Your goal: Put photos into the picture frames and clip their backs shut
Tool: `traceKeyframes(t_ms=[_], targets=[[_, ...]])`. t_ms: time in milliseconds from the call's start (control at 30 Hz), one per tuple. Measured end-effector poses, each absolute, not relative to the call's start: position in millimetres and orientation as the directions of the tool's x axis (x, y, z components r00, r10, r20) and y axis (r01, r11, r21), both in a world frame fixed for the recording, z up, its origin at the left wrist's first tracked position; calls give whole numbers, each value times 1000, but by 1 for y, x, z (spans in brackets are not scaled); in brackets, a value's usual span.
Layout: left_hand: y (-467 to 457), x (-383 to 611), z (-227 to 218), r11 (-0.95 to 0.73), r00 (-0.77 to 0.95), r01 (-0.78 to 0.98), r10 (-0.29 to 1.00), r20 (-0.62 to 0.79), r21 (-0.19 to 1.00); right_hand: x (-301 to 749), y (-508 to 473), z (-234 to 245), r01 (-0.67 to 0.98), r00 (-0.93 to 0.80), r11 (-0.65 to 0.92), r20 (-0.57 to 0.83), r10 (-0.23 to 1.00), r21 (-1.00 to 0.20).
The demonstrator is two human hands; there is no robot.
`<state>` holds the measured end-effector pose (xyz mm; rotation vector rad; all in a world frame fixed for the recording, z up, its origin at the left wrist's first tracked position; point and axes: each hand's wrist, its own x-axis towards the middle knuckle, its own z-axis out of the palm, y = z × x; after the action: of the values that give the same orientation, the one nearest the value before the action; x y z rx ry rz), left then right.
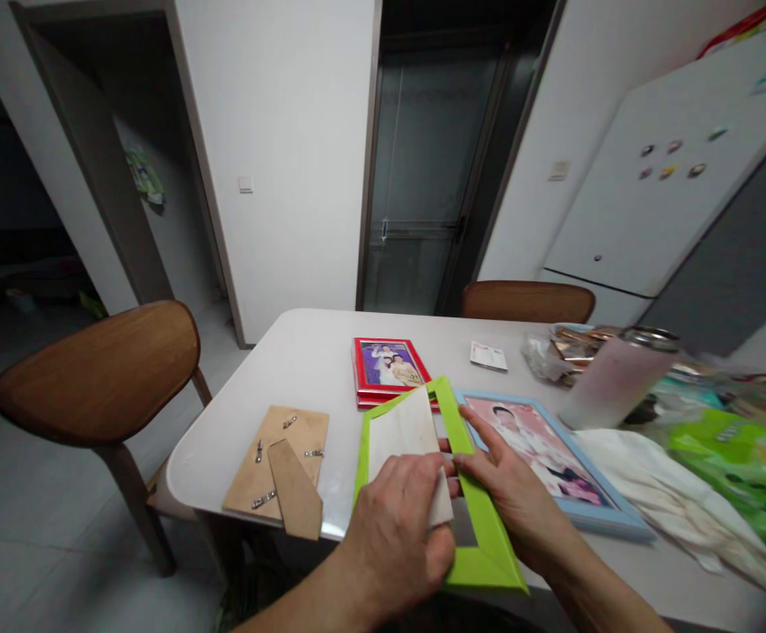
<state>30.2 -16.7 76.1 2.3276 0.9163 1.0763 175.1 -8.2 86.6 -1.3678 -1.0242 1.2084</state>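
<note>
A lime-green photo frame point(481, 519) is held up, tilted, over the near edge of the table. My right hand point(514, 483) grips its right side, with some fingers showing through the opening. My left hand point(399, 519) is closed on a white sheet point(402, 431) that covers part of the frame's opening; whether it is paper or cloth I cannot tell. To the left lies a brown backing board point(296, 422) with metal clips and a stand leg. A light-blue photo frame point(610, 519) with a picture lies beside my right hand.
Red photo frames point(389, 391) are stacked behind the green one. A small white card point(488, 356) lies further back. On the right are a pink-white bottle point(620, 378), a white cloth point(652, 475) and a green package point(732, 475). Wooden chairs point(105, 378) stand around the table point(317, 343).
</note>
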Motion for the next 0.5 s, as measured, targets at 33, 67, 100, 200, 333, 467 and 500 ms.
traceKeyframes(t_ms=[33, 67, 100, 200, 333, 467, 500], targets=[[-15, 24, 80, -690, 447, 407, 722, 529, 598, 178, -7, 85, 18, 143, -135, -131, 981, -991], [-12, 15, 83, -660, 383, 434, 751, 538, 612, 182, -5, 83, 68, 147, -133, -122, 982, -989], [-9, 5, 83, -607, 294, 466, 792, 534, 644, 186, -4, 79, 126, 149, -136, -116, 982, -983], [3, -30, 71, -391, 18, 478, 900, 436, 787, 201, 3, 63, 354, 166, -154, -101, 981, -922], [13, -72, 40, -199, -81, 394, 965, 249, 897, 217, 15, 35, 774, 188, -137, 18, 982, -618], [10, -90, 20, -127, -56, 555, 980, 189, 822, 219, 21, 14, 915, 134, -69, 139, 981, -397], [9, -92, 19, -122, -37, 613, 983, 182, 781, 219, 21, 12, 925, 119, -53, 154, 981, -376]])
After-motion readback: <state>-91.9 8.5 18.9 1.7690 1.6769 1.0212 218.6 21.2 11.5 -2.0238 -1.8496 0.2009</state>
